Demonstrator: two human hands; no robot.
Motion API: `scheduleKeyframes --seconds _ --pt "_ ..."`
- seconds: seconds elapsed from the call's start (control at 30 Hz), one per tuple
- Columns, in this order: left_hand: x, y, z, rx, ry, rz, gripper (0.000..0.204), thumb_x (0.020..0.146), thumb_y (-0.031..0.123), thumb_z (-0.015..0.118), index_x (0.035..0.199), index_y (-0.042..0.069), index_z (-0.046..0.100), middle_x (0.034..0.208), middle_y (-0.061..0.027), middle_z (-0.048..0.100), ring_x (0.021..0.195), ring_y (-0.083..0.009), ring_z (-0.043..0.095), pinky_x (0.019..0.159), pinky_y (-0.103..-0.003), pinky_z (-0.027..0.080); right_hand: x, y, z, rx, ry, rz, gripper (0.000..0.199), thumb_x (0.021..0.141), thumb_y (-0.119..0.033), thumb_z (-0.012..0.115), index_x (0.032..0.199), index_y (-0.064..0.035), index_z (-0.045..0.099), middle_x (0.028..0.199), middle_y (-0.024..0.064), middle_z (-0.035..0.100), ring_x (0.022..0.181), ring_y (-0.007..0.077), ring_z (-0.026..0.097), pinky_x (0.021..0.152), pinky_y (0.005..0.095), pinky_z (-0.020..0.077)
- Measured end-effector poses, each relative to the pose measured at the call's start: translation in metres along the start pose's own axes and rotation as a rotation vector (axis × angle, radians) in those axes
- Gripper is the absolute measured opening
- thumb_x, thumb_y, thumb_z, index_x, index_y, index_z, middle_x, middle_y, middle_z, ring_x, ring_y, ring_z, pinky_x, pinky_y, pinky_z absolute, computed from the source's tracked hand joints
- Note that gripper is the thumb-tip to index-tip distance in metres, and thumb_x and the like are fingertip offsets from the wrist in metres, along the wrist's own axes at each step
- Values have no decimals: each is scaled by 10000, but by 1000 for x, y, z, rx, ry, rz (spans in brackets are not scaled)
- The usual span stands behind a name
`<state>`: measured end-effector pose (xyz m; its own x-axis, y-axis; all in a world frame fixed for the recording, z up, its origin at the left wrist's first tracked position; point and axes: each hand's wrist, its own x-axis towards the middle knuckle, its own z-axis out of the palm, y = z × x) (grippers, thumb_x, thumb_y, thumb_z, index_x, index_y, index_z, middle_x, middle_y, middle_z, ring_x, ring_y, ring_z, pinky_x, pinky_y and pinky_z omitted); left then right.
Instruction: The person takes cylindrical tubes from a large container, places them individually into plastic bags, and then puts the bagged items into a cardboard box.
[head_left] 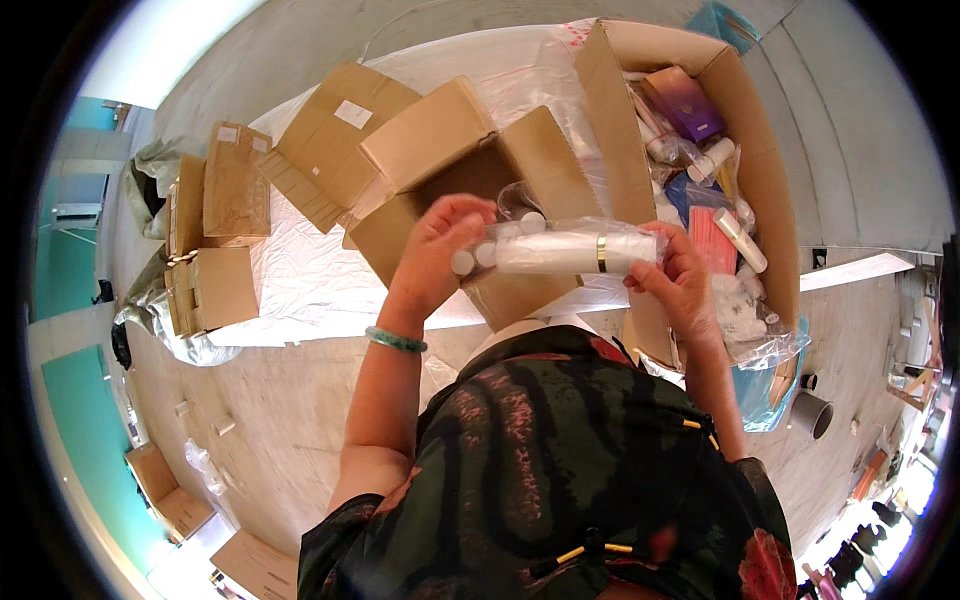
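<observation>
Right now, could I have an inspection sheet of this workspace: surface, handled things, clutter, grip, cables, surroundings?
Surface: wrinkled white covering, partly hidden by cardboard boxes.
Handled things: clear bag holding a white tube with a gold band and round white pieces, over an open box.
Clutter: large carton at right, holding a purple box, a pink bundle and more.
Grip: right hand pinches the bag's right end; left hand at its left, hold unclear.
Cables: nothing seen for certain.
Surroundings: brownish floor; dark grey cylinder at lower right.

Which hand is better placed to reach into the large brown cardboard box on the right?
Likely the right hand: it holds the clear plastic bag by its end nearest that large box; the left hand is farther away.
</observation>
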<state>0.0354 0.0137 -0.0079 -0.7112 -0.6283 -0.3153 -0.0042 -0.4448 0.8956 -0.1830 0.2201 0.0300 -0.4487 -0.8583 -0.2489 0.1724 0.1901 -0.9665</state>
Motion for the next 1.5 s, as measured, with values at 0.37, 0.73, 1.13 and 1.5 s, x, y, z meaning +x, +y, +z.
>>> scheduleKeyframes --seconds 0.37,0.73,1.13,1.5 --pt "50 -46 -36 1563 47 306 335 765 142 572 1097 101 593 1147 -120 572 1140 -313 481 963 -487 363 46 -12 29 -214 56 -112 391 818 -139 666 1158 -39 501 898 52 595 742 94 574 656 228 469" --pt "32 -44 -60 1849 128 321 179 722 234 584 797 94 666 879 -93 626 1020 -290 536 1022 -520 282 87 13 88 -729 -67 -489 406 783 -179 651 1126 -24 498 1081 162 551 956 328 544 832 385 445" --pt "51 -64 -31 1743 243 302 420 710 343 677 1037 92 599 906 -115 632 964 -298 558 973 -547 293 88 3 100 -702 60 -439 388 757 -101 649 1111 -57 497 1044 164 539 947 335 540 765 386 474" --pt "53 -56 -49 1709 269 351 231 697 160 599 923 121 633 816 -99 644 832 -284 596 808 -442 388 96 23 110 -764 12 -522 390 751 -122 652 1106 -73 497 1032 148 550 970 337 539 801 414 451"
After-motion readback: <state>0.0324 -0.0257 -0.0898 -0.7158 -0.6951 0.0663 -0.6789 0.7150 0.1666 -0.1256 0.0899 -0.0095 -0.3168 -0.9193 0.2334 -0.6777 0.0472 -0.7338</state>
